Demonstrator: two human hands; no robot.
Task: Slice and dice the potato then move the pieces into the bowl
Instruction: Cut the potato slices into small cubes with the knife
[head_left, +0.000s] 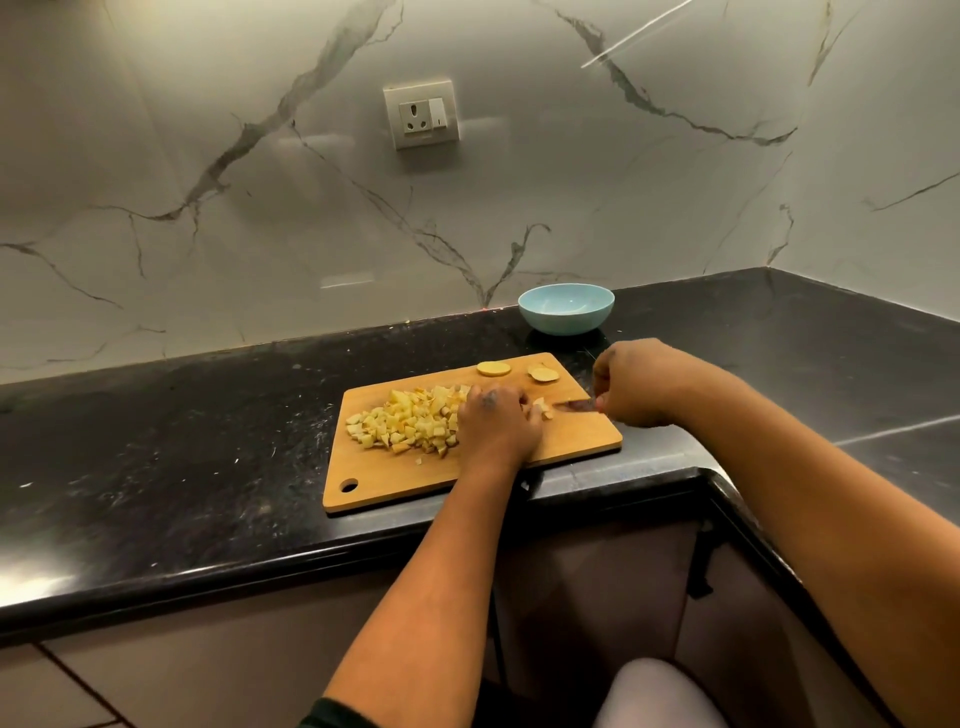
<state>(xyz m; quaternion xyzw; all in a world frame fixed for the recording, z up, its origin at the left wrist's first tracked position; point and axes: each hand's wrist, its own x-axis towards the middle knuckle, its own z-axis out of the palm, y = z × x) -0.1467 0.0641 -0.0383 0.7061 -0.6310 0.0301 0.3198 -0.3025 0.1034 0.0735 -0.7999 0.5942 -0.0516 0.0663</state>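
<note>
Potato (540, 408) nearly diced — your left hand (496, 421) pins the last bit mid-board, right hand (631, 387) clamps the knife (574, 405); bowl (566, 309) transfer comes next.

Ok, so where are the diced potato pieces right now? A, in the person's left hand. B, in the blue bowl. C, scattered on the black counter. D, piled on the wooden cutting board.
D: the diced potato pieces lie heaped on the wooden cutting board, left of the two hands, while the blue bowl behind the board looks empty.
</note>
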